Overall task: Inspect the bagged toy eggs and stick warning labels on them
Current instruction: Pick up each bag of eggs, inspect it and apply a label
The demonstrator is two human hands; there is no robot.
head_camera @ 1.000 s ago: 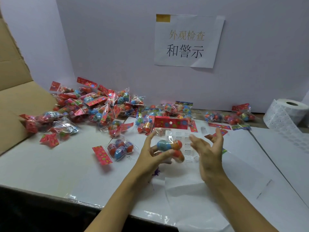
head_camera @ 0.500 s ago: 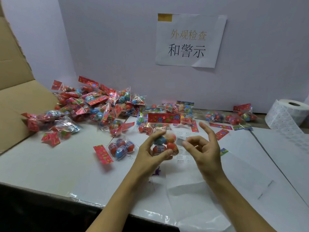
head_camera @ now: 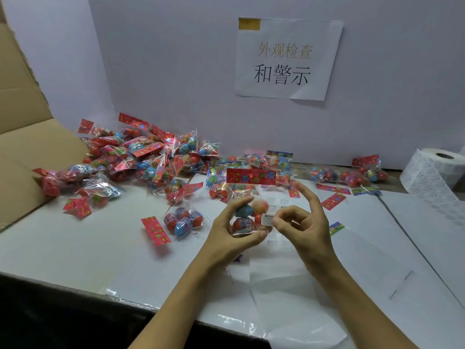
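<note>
A clear bag of toy eggs with a red flowered header card is held upright above the white table, gripped by the left hand between thumb and fingers. Against its right side, the right hand pinches a white warning label with thumb and forefinger. Just left of the left hand lies another bagged set; farther left, a heap of bags. Far right stands a label roll.

We see soft, even, slightly dim light, faint shadows, small glints on the bag pile, slight overall softness, and wide-angle bending at the edges.
</note>
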